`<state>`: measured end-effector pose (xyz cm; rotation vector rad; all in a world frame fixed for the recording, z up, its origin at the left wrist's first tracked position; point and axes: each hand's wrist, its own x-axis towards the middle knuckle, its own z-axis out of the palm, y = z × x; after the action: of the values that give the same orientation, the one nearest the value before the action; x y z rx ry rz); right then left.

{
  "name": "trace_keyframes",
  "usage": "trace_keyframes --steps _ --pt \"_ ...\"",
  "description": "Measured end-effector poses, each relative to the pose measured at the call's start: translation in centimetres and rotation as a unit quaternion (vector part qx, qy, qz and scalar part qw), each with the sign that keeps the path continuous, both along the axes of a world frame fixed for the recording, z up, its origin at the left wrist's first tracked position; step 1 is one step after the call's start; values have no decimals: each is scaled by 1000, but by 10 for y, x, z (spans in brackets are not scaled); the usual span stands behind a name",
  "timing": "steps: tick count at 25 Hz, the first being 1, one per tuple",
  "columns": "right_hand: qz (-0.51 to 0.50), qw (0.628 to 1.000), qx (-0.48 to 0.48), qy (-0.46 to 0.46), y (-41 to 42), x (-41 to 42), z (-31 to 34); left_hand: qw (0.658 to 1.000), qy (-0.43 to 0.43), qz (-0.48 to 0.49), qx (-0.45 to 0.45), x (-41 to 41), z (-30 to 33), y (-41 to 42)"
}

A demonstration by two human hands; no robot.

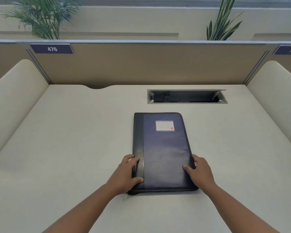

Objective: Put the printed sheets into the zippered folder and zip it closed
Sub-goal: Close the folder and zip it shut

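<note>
A dark blue zippered folder (pixel 163 148) lies flat and closed on the desk, with a white lined label near its top. Its metal zipper pull (pixel 126 196) sticks out at the near left corner. My left hand (pixel 126 174) grips the folder's left spine edge near the bottom, thumb on the cover. My right hand (pixel 200 172) holds the right edge, thumb resting on the cover and fingers curled around the side. No printed sheets are in view.
A pale desk (pixel 65 148) stretches around the folder. An open cable slot (pixel 186 96) sits behind the folder. Brown partition panels with number plates 476 (pixel 52 48) and 477 stand at the back; curved side dividers flank both sides.
</note>
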<state>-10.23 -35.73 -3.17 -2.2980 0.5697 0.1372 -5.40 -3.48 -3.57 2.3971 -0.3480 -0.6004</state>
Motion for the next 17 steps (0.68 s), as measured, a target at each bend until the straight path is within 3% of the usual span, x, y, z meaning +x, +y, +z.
trace_keyframes --steps 5,7,9,11,17 --pt "-15 996 -84 13 7 -6 -9 996 68 47 -33 -5 9 16" --pt "-5 985 -165 -55 18 -14 -8 994 96 28 -36 -6 13 27" --pt "46 968 -208 -135 33 -24 -12 991 127 6 -37 -10 19 36" --pt "98 961 -192 -175 52 -35 -13 989 145 -22 -32 -14 25 42" --pt "266 922 -230 -164 87 -52 -15 991 108 -64 36 -23 32 44"
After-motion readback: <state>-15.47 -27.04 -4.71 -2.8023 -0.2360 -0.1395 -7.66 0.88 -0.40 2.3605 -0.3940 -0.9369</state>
